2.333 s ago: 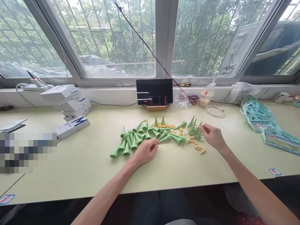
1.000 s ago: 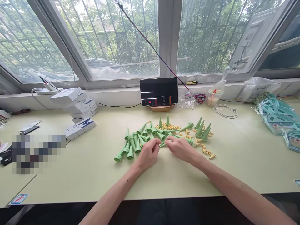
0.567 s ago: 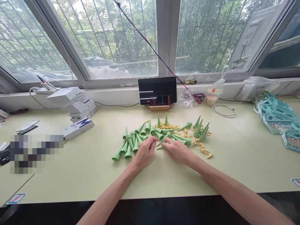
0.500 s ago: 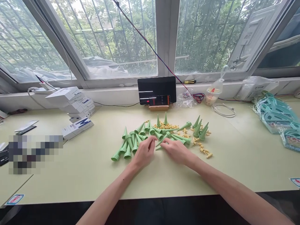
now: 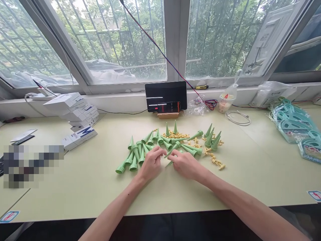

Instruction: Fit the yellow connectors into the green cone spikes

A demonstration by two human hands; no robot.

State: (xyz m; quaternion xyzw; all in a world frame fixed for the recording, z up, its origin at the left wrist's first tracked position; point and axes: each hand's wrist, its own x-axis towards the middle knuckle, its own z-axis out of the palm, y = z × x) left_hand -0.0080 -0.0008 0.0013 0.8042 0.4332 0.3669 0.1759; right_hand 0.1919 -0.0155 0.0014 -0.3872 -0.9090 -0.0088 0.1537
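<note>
A heap of green plastic cone spikes [image 5: 140,152] lies on the pale table [image 5: 75,180], with small yellow pieces [image 5: 175,135] scattered behind and to the right. My left hand [image 5: 149,164] and my right hand [image 5: 184,164] meet at the near edge of the heap, fingers curled. Between them lies one green cone [image 5: 171,154], tip toward me, pinched by the fingertips of both hands. A few cones [image 5: 212,140] stand upright at the right of the heap.
A dark tablet with a phone [image 5: 166,99] leans against the window sill behind the heap. White boxes [image 5: 75,112] are stacked at the left. Teal packaged items [image 5: 291,122] lie at the right, with a white cable [image 5: 237,117] and a plastic bottle [image 5: 224,100] near the sill.
My right hand came left from the upright cones to join my left hand at the near edge of the heap. Both hands now pinch one green cone and have drawn slightly toward me.
</note>
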